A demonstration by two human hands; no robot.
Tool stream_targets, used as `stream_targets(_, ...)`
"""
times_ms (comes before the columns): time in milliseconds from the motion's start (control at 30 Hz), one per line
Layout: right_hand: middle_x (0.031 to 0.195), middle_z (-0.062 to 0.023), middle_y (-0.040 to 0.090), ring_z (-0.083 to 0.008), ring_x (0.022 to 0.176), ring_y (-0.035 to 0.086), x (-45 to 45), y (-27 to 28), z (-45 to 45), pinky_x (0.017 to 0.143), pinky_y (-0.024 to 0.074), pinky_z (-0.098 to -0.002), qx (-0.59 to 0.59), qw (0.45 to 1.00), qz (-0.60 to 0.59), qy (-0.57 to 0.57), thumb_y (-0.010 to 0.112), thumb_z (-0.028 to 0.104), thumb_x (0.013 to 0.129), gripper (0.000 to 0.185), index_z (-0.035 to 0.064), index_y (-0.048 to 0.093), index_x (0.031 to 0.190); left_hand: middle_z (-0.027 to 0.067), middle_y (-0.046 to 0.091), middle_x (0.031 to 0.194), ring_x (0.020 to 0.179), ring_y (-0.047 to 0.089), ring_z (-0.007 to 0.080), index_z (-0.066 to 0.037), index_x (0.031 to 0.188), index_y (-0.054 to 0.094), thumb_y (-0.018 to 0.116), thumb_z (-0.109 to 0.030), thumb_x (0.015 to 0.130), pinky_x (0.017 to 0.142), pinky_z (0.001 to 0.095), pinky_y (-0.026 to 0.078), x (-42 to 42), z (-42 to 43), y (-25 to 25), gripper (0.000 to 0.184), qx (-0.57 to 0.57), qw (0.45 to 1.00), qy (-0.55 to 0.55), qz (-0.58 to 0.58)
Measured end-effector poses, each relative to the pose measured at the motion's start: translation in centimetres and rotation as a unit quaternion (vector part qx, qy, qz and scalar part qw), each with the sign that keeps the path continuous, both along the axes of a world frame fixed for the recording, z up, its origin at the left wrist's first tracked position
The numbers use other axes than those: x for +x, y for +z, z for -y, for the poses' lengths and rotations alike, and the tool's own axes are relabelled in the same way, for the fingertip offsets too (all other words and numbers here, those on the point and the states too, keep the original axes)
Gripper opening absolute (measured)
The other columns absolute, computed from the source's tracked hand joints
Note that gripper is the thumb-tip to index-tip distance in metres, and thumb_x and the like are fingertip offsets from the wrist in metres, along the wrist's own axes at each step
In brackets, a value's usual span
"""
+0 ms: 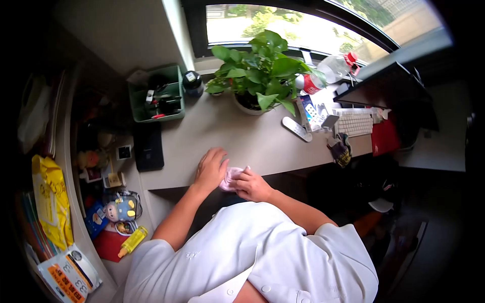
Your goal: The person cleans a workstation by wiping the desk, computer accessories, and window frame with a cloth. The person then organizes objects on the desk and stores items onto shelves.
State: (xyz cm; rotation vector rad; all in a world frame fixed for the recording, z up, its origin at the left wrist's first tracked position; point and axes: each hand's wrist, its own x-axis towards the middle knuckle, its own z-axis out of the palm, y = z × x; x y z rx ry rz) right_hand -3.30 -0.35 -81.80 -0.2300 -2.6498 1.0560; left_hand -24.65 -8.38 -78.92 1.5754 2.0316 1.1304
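A small crumpled pale pink cloth (230,179) lies at the front edge of the desk (202,121), between my two hands. My right hand (254,186) has its fingers curled and closed on the cloth's right side. On the left, my left hand (211,169) rests at the desk edge with its fingers stretched forward; its thumb side is right beside the cloth. Whether the left thumb touches the fabric I cannot tell. Part of the cloth is hidden under the right fingers.
A potted plant (257,76) stands near the window. Left of it are a dark bottle (193,83), a green bin (132,103) and a black tablet-like slab (148,151). To the right are a white remote (297,129), a box (309,112), a keyboard (353,124) and a monitor (389,86).
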Motion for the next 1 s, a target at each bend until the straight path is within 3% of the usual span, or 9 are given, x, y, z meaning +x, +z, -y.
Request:
stream_targets(33,0.111,-0.0101,0.069,-0.0345,0.103,0.063,1.4,0.5,-0.2,0.093,0.0537,-0.0441,-0.027,1.0,0.002,-0.003,0.074,0.007,0.07,0.038,0.0109,0.074,0.108,0.0193,0.068,0.115,0.104,0.066,0.0404,-0.001,0.109,0.068,0.072,-0.007,0.088,0.091,0.0454,0.054,0.2,-1.1,-0.5,0.023,0.002,1.0,-0.026,-0.017)
stream_targets(133,0.102,-0.0083,0.071,-0.0309,0.094,0.066,5.6,2.4,-1.0,0.085,0.0566,-0.04,-0.047,0.982,0.04,-0.18,0.072,0.007,0.07,0.033,0.0104,0.076,0.103,0.0173,0.067,0.109,0.102,0.064,0.0391,-0.003,0.108,0.067,0.073,-0.008,0.084,0.089,0.046,0.053,3.1,-4.1,-2.1,0.025,0.006,0.996,-0.087,-0.002)
stream_targets(267,0.096,-0.0101,0.071,-0.0301,0.087,0.066,9.6,1.6,-0.5,0.077,0.0573,-0.0406,-0.023,0.954,0.044,-0.295,0.07,0.011,0.07,0.033,0.0097,0.077,0.103,0.0169,0.067,0.114,0.109,0.063,0.0381,-0.003,0.111,0.067,0.069,-0.007,0.087,0.096,0.0457,0.051,8.6,-11.4,-2.5,0.024,0.062,0.979,-0.195,-0.015)
stream_targets(333,0.096,-0.0098,0.071,-0.0303,0.087,0.065,10.3,1.7,0.0,0.077,0.0572,-0.0409,-0.005,0.952,0.048,-0.304,0.07,0.011,0.071,0.034,0.0099,0.077,0.104,0.0193,0.063,0.13,0.118,0.061,0.0407,-0.002,0.122,0.064,0.065,-0.005,0.089,0.101,0.0483,0.049,11.4,-15.8,-4.0,0.033,0.091,0.967,-0.222,-0.081)
stream_targets(433,0.1,-0.009,0.071,-0.0299,0.088,0.065,10.4,2.8,0.9,0.077,0.0575,-0.04,-0.029,0.952,0.038,-0.301,0.072,0.009,0.072,0.034,0.0103,0.076,0.105,0.0199,0.061,0.131,0.121,0.058,0.0409,-0.001,0.118,0.063,0.061,-0.003,0.086,0.103,0.0486,0.047,13.9,-21.7,-5.7,0.032,0.12,0.943,-0.249,-0.184)
stream_targets(633,0.101,-0.0103,0.072,-0.0299,0.091,0.066,14.4,4.1,-1.7,0.077,0.0572,-0.0392,-0.028,0.945,0.027,-0.325,0.073,0.008,0.071,0.032,0.0083,0.077,0.103,0.0174,0.061,0.113,0.117,0.059,0.0394,-0.003,0.103,0.06,0.06,-0.002,0.083,0.103,0.0484,0.046,15.7,-25.1,-6.4,0.02,0.095,0.933,-0.22,-0.269)
stream_targets(733,0.1,-0.0115,0.072,-0.0313,0.09,0.066,16.6,4.0,-4.1,0.079,0.0567,-0.0398,-0.036,0.945,0.021,-0.325,0.073,0.009,0.072,0.031,0.0078,0.077,0.102,0.0157,0.062,0.109,0.119,0.058,0.0399,-0.005,0.102,0.06,0.061,-0.002,0.081,0.105,0.0496,0.044,16.1,-25.6,-7.2,0.021,0.021,0.94,-0.237,-0.245)
stream_targets(1000,0.102,-0.0121,0.072,-0.0327,0.093,0.067,20.6,2.8,-9.1,0.083,0.0561,-0.0411,-0.059,0.957,-0.017,-0.283,0.072,0.009,0.073,0.031,0.0075,0.076,0.104,0.0144,0.062,0.103,0.116,0.058,0.0397,-0.006,0.105,0.059,0.06,0.0,0.08,0.11,0.0496,0.041,15.9,-23.4,-5.4,0.026,0.039,0.927,-0.222,-0.301)
